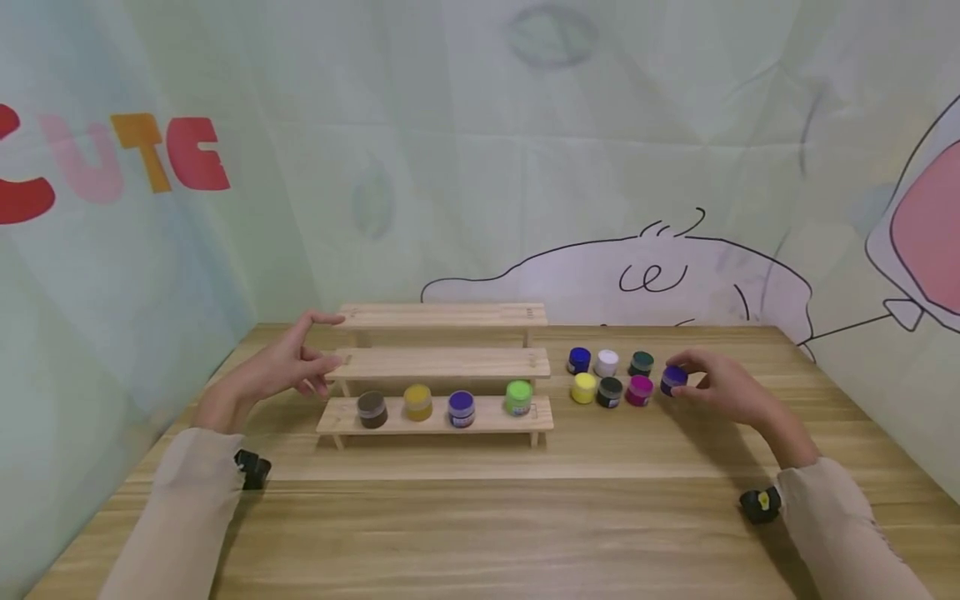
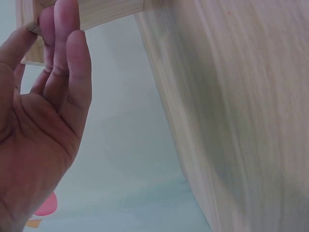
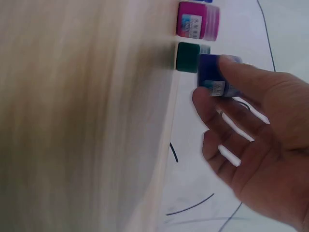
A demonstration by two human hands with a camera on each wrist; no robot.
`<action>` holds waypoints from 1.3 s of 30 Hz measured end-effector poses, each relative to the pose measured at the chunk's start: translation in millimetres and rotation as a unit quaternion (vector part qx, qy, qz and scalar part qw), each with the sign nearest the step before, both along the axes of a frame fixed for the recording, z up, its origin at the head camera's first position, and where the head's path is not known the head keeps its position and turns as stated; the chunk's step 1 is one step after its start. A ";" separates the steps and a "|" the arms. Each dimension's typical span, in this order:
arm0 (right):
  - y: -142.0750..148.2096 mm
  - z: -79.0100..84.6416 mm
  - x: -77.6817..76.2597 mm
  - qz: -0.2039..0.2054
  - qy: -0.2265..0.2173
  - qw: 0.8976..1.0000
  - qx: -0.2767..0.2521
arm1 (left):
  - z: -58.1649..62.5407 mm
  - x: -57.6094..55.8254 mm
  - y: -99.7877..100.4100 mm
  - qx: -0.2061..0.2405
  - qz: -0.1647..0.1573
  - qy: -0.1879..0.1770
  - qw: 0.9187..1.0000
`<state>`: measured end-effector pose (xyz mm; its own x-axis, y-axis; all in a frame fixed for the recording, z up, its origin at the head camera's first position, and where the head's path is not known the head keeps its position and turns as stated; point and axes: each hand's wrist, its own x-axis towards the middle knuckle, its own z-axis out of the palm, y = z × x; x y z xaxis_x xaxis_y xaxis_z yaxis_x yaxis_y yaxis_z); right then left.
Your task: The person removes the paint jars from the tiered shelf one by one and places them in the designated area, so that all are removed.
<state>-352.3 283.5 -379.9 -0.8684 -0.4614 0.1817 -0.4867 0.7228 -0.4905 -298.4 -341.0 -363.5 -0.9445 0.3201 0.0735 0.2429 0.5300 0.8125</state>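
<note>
My right hand (image 1: 723, 387) pinches a dark blue paint jar (image 1: 673, 381) between thumb and fingers, at the right end of a group of jars. In the right wrist view that jar (image 3: 212, 75) appears raised above the table, with its label showing. At the left end of a three-tier wooden rack (image 1: 442, 361), my left hand (image 1: 288, 362) has its index finger stretched to the top tier and its thumb at the middle one. On the front tier stand a brown jar (image 1: 372, 410), an ochre jar (image 1: 417, 402), a blue-violet jar (image 1: 461, 409) and a light green jar (image 1: 518, 398).
Right of the rack, several jars stand close together on the wooden table (image 1: 480, 525): blue (image 1: 579, 360), white (image 1: 607, 362), dark green (image 1: 641, 363), yellow (image 1: 583, 388), black (image 1: 610, 392) and magenta (image 1: 640, 390). A printed cloth (image 1: 450, 167) hangs behind.
</note>
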 end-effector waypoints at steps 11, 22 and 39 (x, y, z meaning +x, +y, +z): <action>9.1 -4.9 -2.9 0.019 -0.053 0.998 0.018 | 0.7 0.6 -0.7 -0.005 0.004 -0.007 1.000; 8.1 -0.6 -1.2 0.007 -0.077 0.997 0.029 | 1.9 2.4 -0.1 -0.008 0.008 -0.010 1.000; -1.7 13.0 3.4 0.018 -0.032 0.999 0.015 | 1.6 1.4 0.0 0.002 -0.001 -0.014 1.000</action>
<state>-349.0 281.8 -366.9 -0.8601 -0.4975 0.1129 -0.4819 0.7196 -0.4999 -297.0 -341.0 -361.9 -0.9456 0.3217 0.0487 0.2212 0.5256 0.8215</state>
